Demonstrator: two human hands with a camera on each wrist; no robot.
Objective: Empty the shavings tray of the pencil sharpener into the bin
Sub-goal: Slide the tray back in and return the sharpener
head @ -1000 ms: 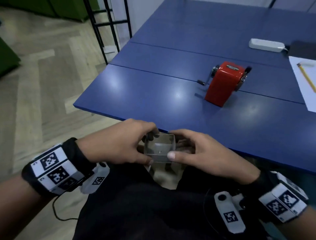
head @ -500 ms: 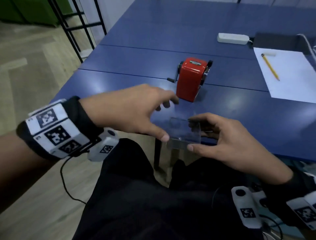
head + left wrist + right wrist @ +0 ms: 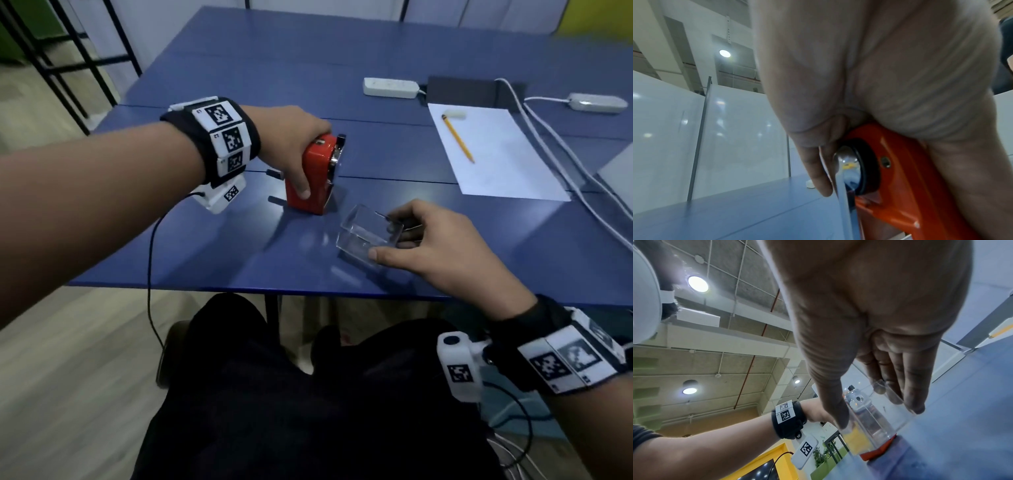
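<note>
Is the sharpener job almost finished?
Nearly, it seems. The clear tray looks empty, so the tipping out seems done, though no bin shows. The right hand holds it over the table, beside the red sharpener, which the left hand grips. Left: sliding the tray back in.

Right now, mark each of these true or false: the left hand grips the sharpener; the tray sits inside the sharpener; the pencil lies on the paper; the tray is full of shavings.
1. The left hand grips the red sharpener. True.
2. The clear tray sits inside the sharpener. False: it is out, pinched by the right hand over the table.
3. The pencil lies on the paper. True.
4. The tray is full of shavings. False: it looks nearly empty.
</note>
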